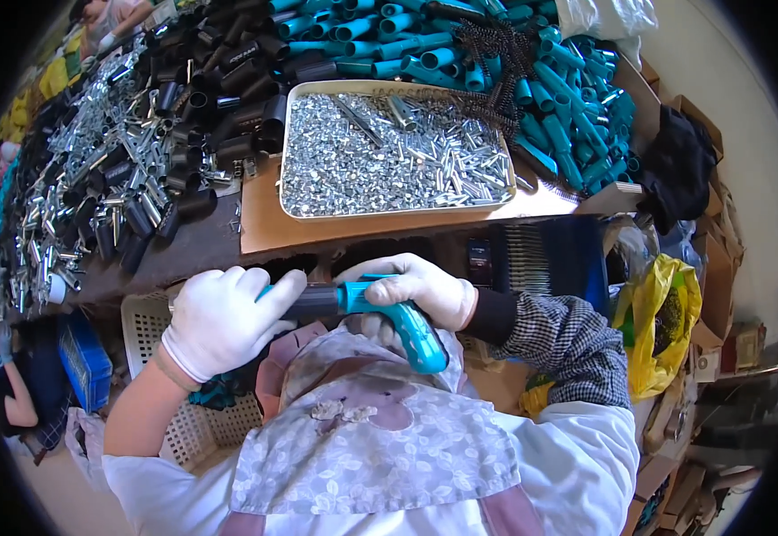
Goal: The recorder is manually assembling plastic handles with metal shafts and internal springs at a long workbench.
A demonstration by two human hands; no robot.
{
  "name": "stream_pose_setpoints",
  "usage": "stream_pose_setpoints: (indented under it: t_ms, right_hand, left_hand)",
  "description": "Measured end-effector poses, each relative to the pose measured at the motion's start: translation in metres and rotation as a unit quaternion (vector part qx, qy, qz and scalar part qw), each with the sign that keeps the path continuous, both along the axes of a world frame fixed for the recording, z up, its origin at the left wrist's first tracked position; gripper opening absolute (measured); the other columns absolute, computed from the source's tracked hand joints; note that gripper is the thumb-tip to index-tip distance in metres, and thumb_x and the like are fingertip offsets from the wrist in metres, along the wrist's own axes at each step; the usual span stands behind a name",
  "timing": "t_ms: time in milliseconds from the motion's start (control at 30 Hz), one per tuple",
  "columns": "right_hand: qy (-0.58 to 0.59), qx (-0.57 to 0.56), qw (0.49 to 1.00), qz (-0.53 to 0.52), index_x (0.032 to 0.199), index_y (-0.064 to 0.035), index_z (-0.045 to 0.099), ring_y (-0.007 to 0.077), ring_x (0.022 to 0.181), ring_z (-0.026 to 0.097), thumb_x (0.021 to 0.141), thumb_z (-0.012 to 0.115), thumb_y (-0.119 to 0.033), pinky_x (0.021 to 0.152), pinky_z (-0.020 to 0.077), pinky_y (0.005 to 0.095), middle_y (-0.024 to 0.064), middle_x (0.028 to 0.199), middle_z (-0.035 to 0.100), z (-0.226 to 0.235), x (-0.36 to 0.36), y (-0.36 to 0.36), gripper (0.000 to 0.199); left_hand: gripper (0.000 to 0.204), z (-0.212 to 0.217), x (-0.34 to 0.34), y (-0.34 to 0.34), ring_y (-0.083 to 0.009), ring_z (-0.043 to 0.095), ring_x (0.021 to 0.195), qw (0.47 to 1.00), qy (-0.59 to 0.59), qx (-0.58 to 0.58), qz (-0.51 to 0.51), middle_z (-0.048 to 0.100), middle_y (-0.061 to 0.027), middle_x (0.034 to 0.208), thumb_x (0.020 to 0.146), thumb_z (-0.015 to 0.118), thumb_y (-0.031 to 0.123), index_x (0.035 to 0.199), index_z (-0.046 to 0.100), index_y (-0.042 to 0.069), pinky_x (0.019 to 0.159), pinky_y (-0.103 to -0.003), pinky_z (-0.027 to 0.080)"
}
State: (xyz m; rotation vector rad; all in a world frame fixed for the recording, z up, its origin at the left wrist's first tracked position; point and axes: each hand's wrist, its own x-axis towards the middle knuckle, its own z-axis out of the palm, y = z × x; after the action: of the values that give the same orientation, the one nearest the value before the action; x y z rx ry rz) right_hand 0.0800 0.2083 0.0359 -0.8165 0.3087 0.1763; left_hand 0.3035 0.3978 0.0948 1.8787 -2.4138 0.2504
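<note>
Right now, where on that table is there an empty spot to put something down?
The bare brown board left of the metal tray is free, as is the thin strip along the tray's front right. Everywhere else is crowded: black tubes, silver parts and teal tubes cover the rest.

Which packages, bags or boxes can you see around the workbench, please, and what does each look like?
Yellow plastic bag: right of the bench, crumpled, with a dark print.
Cardboard boxes: stacked at the far right, brown, flaps open.
Blue box: lower left on the floor, rectangular.
White plastic bag: top right, crumpled.
No screens or signs show.
</note>
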Motion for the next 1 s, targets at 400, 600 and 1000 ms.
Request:
stream_pose_setpoints:
  t_ms: [400, 600, 1000]
  right_hand:
    - [-0.027, -0.041, 0.996, -0.072, 0.144, 0.0051, 0.048, 0.0202, 0.077, 0.071, 0.091, 0.070, -0.020, 0.066, 0.0600, 0.0298, 0.0177, 0.102, 0.070, -0.001, 0.015, 0.015, 0.063]
    - [-0.085, -0.077, 0.975, -0.192, 0.146, 0.0051, 0.046, 0.0180, 0.074, 0.069, 0.090, 0.072, -0.027, 0.068, 0.0589, 0.0302, 0.0172, 0.099, 0.070, 0.008, 0.028, 0.029, 0.069]
    - [-0.180, -0.206, 0.895, -0.354, 0.143, 0.0080, 0.047, 0.0197, 0.088, 0.071, 0.091, 0.070, -0.026, 0.073, 0.0592, 0.0311, 0.0159, 0.110, 0.069, 0.040, 0.061, 0.031, 0.066]
  left_hand:
    - [0.029, -0.012, 0.014, -0.014, -0.0305, 0.070, 0.080, 0.990, 0.026, 0.072, 0.122, 0.070, -0.0092, 0.085, 0.074, 0.075, 0.017, 0.101, 0.065, 0.013, 0.070, -0.044, 0.054]
    - [0.058, 0.009, -0.003, -0.021, -0.0344, 0.059, 0.107, 0.965, 0.004, -0.218, 0.143, 0.063, -0.0109, 0.114, 0.067, 0.077, 0.009, 0.124, 0.066, 0.009, 0.096, -0.046, 0.048]
    - [0.063, -0.028, -0.063, 0.012, -0.0338, 0.057, 0.101, 0.971, 0.153, -0.171, 0.072, 0.057, -0.0119, 0.112, 0.088, 0.061, 0.066, 0.120, 0.072, 0.013, 0.089, -0.045, 0.049]
